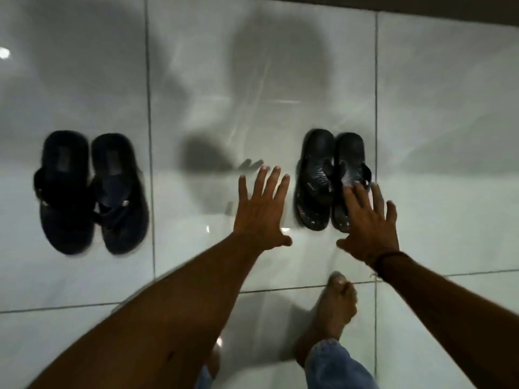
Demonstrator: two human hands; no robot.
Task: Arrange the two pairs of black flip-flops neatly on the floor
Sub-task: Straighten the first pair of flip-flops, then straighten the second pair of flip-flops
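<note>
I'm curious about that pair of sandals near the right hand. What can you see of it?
The right-hand pair of flip-flops is black, apparently rubber or foam, with patterned straps and speckled soles near the heels. Both lie flat, strap side up, side by side and about parallel on the glossy white tiled floor. The right hand, fingers spread, overlaps the right sandal; whether it touches is unclear.

I see a broad strip of bare white tile floor (196, 122) between the left pair of flip-flops (91, 192) and the right pair of flip-flops (331, 178), wide enough for a hand to pass. My left hand (261, 211) hangs spread over that strip. My right hand (370, 228) overlaps the right pair's near end. My bare foot (334, 307) blocks the tile below.
</note>
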